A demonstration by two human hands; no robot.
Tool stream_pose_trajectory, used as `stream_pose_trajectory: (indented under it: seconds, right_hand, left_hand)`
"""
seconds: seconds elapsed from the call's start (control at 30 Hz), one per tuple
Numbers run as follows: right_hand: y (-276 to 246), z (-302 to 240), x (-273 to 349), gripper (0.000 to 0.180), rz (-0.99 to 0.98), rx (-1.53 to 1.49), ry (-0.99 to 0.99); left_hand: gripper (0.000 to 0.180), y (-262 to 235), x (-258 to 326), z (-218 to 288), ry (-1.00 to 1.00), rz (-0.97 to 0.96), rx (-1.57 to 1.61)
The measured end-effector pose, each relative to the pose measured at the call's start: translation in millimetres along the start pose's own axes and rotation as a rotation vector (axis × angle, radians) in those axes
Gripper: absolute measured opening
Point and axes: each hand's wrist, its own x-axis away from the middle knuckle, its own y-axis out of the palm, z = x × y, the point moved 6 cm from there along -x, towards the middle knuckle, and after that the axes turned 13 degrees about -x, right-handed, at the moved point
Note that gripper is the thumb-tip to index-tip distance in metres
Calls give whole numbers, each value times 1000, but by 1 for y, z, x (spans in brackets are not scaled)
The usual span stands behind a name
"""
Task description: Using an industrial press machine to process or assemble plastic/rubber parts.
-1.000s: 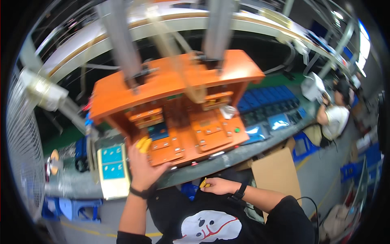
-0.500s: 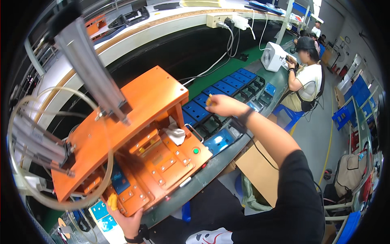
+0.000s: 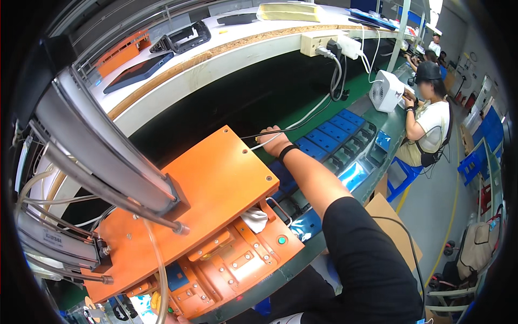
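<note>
My right hand (image 3: 274, 141) reaches past the far right corner of an orange press fixture (image 3: 199, 173), beside a black cable. Its fingers are curled, with a bit of yellow at the tips; anything inside them is hidden. My left hand (image 3: 177, 318) is at the fixture's near left corner, mostly cut off by the lower edge and a clear hose. Yellow material (image 3: 155, 301) covers its fingertip area, close to a green button (image 3: 170, 310). A blue plate (image 3: 175, 276) lies in the fixture bed. A white cloth (image 3: 254, 219) rests under the fixture's top.
Two metal cylinders (image 3: 102, 140) stand on the fixture. Blue panels in black trays (image 3: 330, 135) line the green bench. A power strip (image 3: 319, 44) with hanging cables is fixed to the white shelf. A white fan (image 3: 386, 90) and a seated person (image 3: 429, 116) are farther right.
My right hand has moved farther out, to behind the fixture's far corner. The view has shifted, leaving my left hand lower and mostly out of the picture. The fixture appears otherwise the same.
</note>
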Motion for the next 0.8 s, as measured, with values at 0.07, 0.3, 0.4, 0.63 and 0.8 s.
stream_pose_trajectory:
  seconds: [0.07,0.3,0.4,0.63,0.8]
  right_hand:
    - [-17,-8,19,18,-28,-46,-62]
    - [-163,-53,204,8,166,-434,-257]
    - [-242,-88,296,15,205,-731,-294]
    - [-320,-212,404,13,-39,-1216,-463]
    - [-269,-333,379,34,-59,-994,-989]
  left_hand:
    - [68,5,-1,-6,25,-11,32]
    - [58,-3,0,-1,31,53,-81]
    - [57,-7,0,3,60,37,-103]
    - [41,-16,-5,6,38,60,168]
    - [29,-50,21,-15,-137,92,335]
